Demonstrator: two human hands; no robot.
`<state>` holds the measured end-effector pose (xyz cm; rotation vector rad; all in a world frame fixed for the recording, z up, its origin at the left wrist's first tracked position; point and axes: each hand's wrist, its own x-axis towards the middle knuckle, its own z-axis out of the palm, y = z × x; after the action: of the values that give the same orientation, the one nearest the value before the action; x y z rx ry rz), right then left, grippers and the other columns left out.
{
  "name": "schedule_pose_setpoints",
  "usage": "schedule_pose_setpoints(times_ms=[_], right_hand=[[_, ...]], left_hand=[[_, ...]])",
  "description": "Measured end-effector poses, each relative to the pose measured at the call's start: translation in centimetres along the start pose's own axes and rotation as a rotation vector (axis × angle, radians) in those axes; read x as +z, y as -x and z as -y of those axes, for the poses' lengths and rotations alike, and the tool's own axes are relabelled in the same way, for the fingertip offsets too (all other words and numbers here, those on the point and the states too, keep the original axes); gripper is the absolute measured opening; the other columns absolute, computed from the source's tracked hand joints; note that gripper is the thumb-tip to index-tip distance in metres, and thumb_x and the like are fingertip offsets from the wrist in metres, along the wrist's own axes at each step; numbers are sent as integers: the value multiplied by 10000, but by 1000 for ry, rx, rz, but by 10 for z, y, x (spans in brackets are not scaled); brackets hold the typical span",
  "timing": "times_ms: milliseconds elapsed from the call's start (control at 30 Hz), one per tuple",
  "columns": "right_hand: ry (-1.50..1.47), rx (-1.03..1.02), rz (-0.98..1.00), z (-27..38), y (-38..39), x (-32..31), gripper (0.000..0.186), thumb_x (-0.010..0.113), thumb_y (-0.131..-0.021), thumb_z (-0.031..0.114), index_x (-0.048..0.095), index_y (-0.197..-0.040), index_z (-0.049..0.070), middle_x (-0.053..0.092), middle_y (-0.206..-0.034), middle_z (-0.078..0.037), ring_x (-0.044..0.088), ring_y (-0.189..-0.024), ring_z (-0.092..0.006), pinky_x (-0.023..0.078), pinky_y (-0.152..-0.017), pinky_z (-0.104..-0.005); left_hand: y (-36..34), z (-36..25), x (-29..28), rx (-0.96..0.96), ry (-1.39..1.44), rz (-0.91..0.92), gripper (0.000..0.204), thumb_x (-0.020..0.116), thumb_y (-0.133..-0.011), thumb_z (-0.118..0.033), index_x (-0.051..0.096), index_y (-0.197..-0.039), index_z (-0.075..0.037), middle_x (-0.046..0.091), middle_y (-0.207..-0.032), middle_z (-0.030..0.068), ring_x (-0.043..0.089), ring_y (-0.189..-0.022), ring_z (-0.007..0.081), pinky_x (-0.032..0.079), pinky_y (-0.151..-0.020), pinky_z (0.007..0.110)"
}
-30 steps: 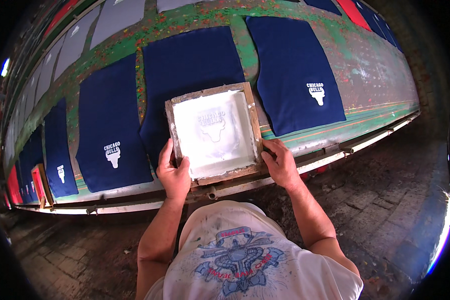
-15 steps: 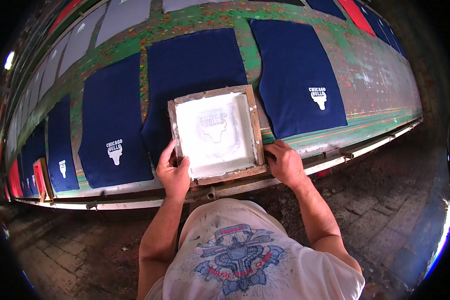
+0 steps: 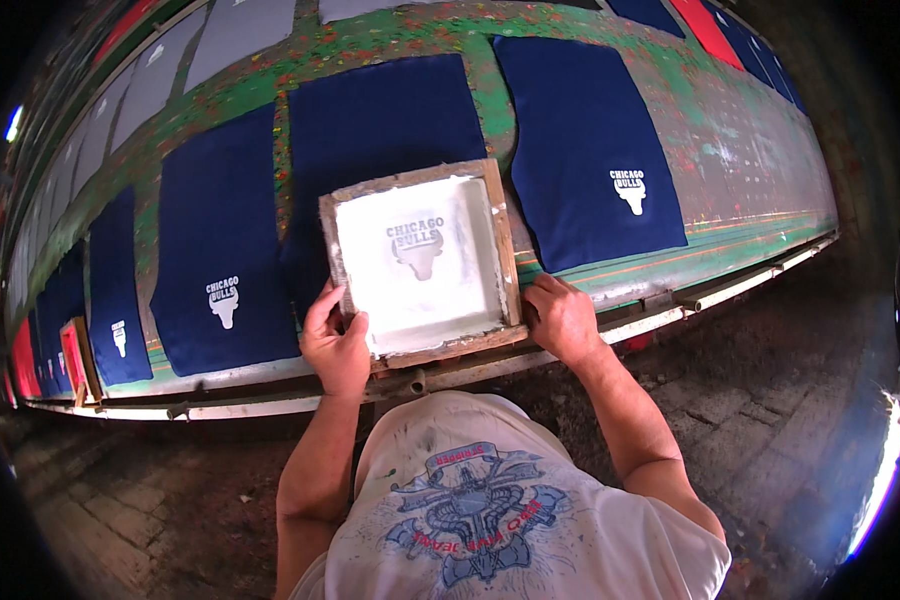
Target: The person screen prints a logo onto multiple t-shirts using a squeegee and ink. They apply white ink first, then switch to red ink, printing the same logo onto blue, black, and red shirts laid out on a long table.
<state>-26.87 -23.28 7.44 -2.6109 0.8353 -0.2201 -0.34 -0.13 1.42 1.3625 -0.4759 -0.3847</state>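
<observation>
The left hand (image 3: 338, 352) gripped the wooden frame (image 3: 503, 240) at seven o'clock; the right hand (image 3: 565, 322), partly hidden, seemingly grasped it at four.

Navy panels (image 3: 592, 150) bear white bull prints (image 3: 630, 193); grey-patterned white mesh (image 3: 420, 285) fills the brown frame (image 3: 502, 245).

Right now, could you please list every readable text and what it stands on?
I can't copy wording, only place it.
Grey lettered horned-head print: framed screen.
Matching white prints: right navy cloth; near-left navy cloth.
Inverted red lettering: white shirt.
Farther prints: too small to read.
</observation>
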Motion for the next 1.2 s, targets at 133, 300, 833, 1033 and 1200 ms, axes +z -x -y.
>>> schedule_pose_setpoints(times_ms=[133,300,833,1033,1200], right_hand=[[-41,200,-21,7,-1,-6,168,869,-905,212,814,-995,81,750,-996,-108,777,-909,-362,639,-803,-488],[-10,360,-26,23,-4,1,264,898,-912,339,814,-966,95,758,-1004,-93,785,-923,-343,643,-795,-484],[-55,302,81,30,-7,9,185,806,-968,241,743,-933,70,768,-1034,-139,783,-925,-393,637,-808,-528],[98,-6,-92,42,-37,-12,345,798,-998,317,782,-1267,101,735,-1294,-134,689,-1271,-375,563,-1053,-535],[232,-753,83,73,-104,28,523,663,-1084,374,687,-1539,116,559,-1678,-129,462,-1597,-361,406,-1298,-557]], left_hand=[[-13,-21,-26,5,-4,-110,525,758,-905,189,679,-1408,61,700,-1499,200,706,-1323,257,565,-1150,391],[-38,-55,-73,47,-77,-296,507,739,-924,172,675,-1416,63,750,-1377,182,731,-1225,230,583,-1100,374],[-31,-86,-156,43,-44,-510,534,697,-930,197,655,-1443,56,702,-1481,223,694,-1332,293,559,-1181,430],[-24,-84,-158,23,-54,-516,540,679,-935,203,649,-1453,50,685,-1517,225,684,-1355,297,552,-1187,424],[-26,-94,-147,26,-55,-510,564,674,-935,198,617,-1478,55,657,-1555,242,666,-1384,315,536,-1205,440]])
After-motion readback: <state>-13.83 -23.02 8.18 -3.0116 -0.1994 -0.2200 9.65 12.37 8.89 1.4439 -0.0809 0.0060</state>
